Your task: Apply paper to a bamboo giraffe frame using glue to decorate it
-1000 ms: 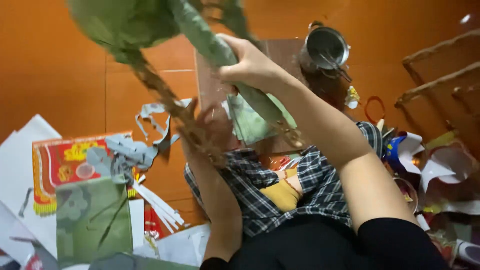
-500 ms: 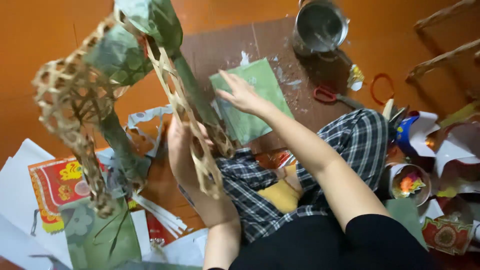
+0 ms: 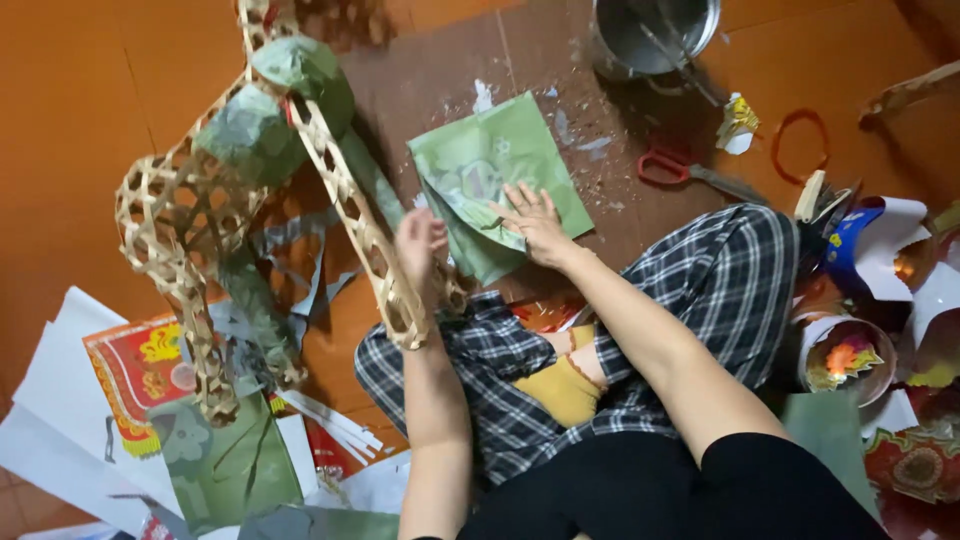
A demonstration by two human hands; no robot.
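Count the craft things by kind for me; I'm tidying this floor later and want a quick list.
Woven bamboo frame, held by the left hand: 1
Green paper sheet under the right hand: 1
Red-handled scissors: 1
Metal pot: 1
Red ring: 1
Total: 5

- My right hand (image 3: 535, 222) lies flat, fingers spread, on a green paper sheet (image 3: 495, 165) spread over brown cardboard (image 3: 450, 70) on the orange floor (image 3: 80, 100).
- My left hand (image 3: 420, 245) is raised against a woven bamboo frame (image 3: 185, 220), partly covered in green paper; grip is blurred.
- Red-handled scissors (image 3: 675, 170) lie beside the sheet, apart from it.
- A metal pot (image 3: 655, 30) stands at the top edge.
- Printed papers (image 3: 140, 365) are scattered to the left.
- A small bowl (image 3: 845, 355) sits beside my right knee.
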